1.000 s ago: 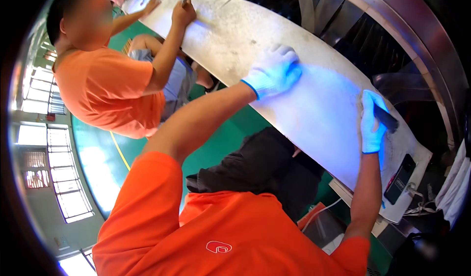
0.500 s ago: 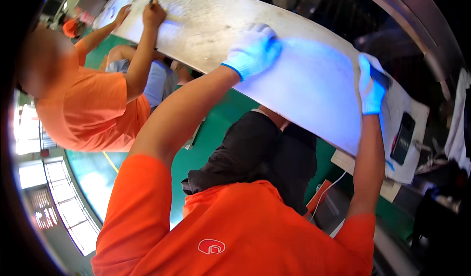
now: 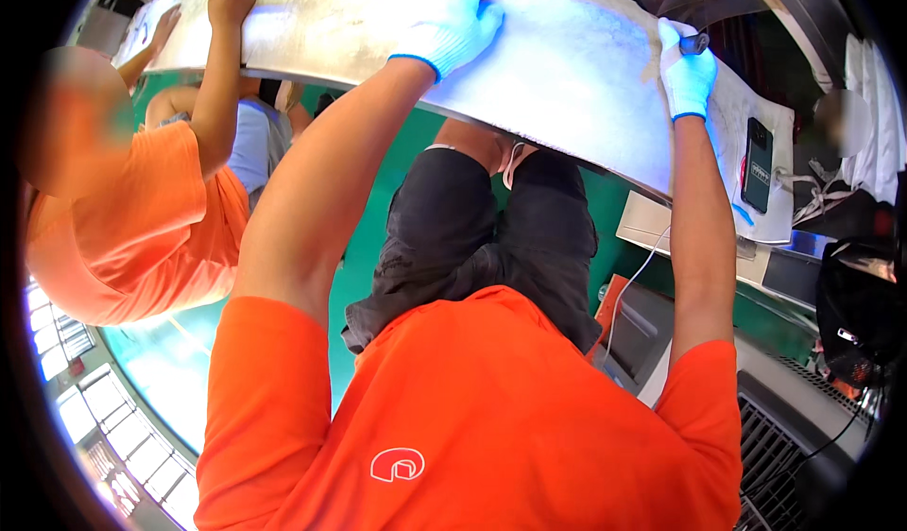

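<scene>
My left hand (image 3: 449, 28), in a white knitted glove with a blue cuff, rests on a long pale, stained work surface (image 3: 567, 68). The thumb stands apart from the fingers, and nothing shows in its grasp. On the right, my gloved right hand (image 3: 687, 73) is closed around a small black torch (image 3: 694, 43), whose dark end sticks out past the fingers. Blue-violet light covers the surface between my hands and tints both gloves. Most of the torch's body is hidden by the hand.
A black phone (image 3: 758, 165) lies on the surface right of my right arm, near a small blue strip (image 3: 743, 214). At left, a co-worker in an orange shirt (image 3: 142, 229) works along the same surface. A white cable (image 3: 631, 290) hangs below the edge. A black bag (image 3: 858, 314) is at far right.
The view has shifted, so the surface sits higher in the picture. My right hand has turned, showing the torch's end more plainly. My left hand stays on the surface.
</scene>
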### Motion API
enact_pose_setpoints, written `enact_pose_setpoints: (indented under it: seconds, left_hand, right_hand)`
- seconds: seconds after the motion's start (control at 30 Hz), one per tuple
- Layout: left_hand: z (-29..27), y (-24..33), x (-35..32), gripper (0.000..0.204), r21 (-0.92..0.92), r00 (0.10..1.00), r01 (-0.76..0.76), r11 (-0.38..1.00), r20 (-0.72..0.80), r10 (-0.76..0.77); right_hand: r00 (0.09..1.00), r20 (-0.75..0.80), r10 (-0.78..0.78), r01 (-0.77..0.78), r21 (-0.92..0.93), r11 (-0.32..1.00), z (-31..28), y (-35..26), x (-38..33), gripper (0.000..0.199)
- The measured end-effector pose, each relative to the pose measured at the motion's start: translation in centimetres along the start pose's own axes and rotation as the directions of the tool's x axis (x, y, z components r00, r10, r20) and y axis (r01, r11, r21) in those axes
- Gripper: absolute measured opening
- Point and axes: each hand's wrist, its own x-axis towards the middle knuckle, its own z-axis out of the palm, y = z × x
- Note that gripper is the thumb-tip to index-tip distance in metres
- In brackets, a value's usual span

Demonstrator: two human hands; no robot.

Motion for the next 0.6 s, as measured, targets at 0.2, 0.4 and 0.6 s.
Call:
enact_pose_setpoints:
  seconds: [0.2, 0.4, 0.6]
  left_hand:
    - [-0.3, -0.1, 0.2, 0.030, 0.039, 0.997, 0.005, 0.999, 0.079, -0.009]
    - [-1.6, 0.9, 1.1, 0.035, 0.063, 0.989, 0.038, 0.997, 0.137, -0.047]
    - [-0.1, -0.4, 1.0, 0.039, 0.068, 0.995, 0.010, 0.998, 0.094, -0.016]
  right_hand:
    - [1.000, -0.009, -0.003, 0.003, 0.019, 1.000, 0.0, 0.7, 0.5, 0.035]
    - [0.996, -0.073, -0.057, 0.062, 0.062, 0.996, 0.4, 2.7, 0.8, 0.038]
    - [0.997, -0.074, 0.011, -0.017, -0.078, 0.997, 0.2, 2.1, 1.0, 0.040]
